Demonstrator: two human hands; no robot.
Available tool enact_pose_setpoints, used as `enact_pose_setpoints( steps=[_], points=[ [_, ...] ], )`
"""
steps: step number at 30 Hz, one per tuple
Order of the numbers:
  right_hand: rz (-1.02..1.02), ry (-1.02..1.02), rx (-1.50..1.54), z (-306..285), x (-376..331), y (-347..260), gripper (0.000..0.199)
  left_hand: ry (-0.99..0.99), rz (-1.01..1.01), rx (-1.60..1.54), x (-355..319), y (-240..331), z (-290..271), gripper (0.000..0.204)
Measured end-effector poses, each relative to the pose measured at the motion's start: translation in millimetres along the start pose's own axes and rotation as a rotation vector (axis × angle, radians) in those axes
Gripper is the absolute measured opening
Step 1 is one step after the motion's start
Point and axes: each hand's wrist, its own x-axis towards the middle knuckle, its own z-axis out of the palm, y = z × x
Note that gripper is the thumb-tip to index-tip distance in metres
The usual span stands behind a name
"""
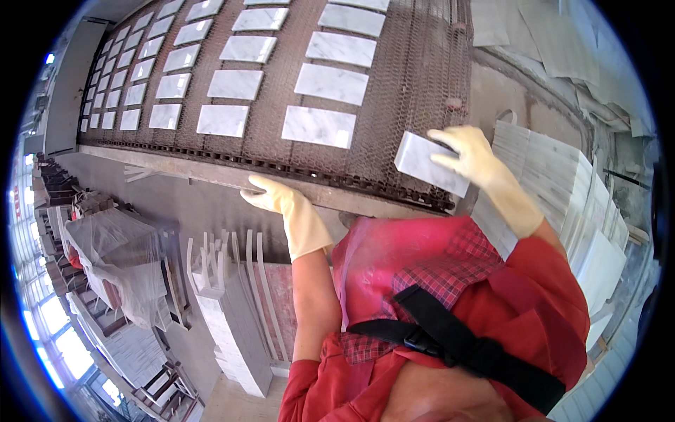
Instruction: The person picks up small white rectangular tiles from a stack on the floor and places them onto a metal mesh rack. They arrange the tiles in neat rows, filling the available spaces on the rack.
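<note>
My right hand (467,155), in a cream rubber glove, grips the right side of a white, grey-veined marble tile (422,160). Its fingers reach over the tile's top face and are a little blurred. That tile is at the near right corner of a brown mesh conveyor belt (404,77); whether it lies flat on the mesh I cannot tell. My left hand (271,197), gloved alike, is empty with thumb and fingers apart, beside the belt's near metal rail (232,169). The closest laid tile is a marble tile (318,127) between my hands, farther up the belt.
Rows of spaced marble tiles (223,121) run leftward along the belt. Stacked pale tiles (548,162) stand close at my right. A tall tile stack (228,330) with pale strips is at lower left, and a plastic-covered pile (123,260) lies beyond it.
</note>
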Motion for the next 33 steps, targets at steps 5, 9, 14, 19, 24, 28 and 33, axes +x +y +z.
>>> enact_pose_setpoints(
  steps=[5, 9, 14, 19, 24, 28, 33],
  points=[
    [0.153, -0.213, -0.406, -4, -39, -64, 0.114, -0.016, 0.014, -0.008, 3, -1, 1, 0.087],
    [0.212, -0.264, -0.350, -6, -32, -65, 0.121, -0.010, 0.035, 0.006, 2, -6, 0, 0.087],
    [0.189, -0.202, 0.132, -46, -9, -41, 0.114, -0.006, 0.036, -0.026, 4, -14, 4, 0.087],
    [0.206, -0.049, 0.279, -77, 71, -10, 0.110, 0.001, 0.047, -0.017, 3, -13, 5, 0.087],
    [0.258, 0.151, 0.284, -82, 234, 85, 0.102, 0.018, 0.013, 0.040, -4, 0, 1, 0.088],
    [0.311, 0.321, 0.057, -88, 355, 132, 0.104, 0.027, -0.002, 0.080, 10, -24, -4, 0.085],
    [0.293, 0.345, -0.131, -91, 442, 176, 0.103, 0.004, -0.001, 0.066, 4, -20, 4, 0.086]
  ],
)
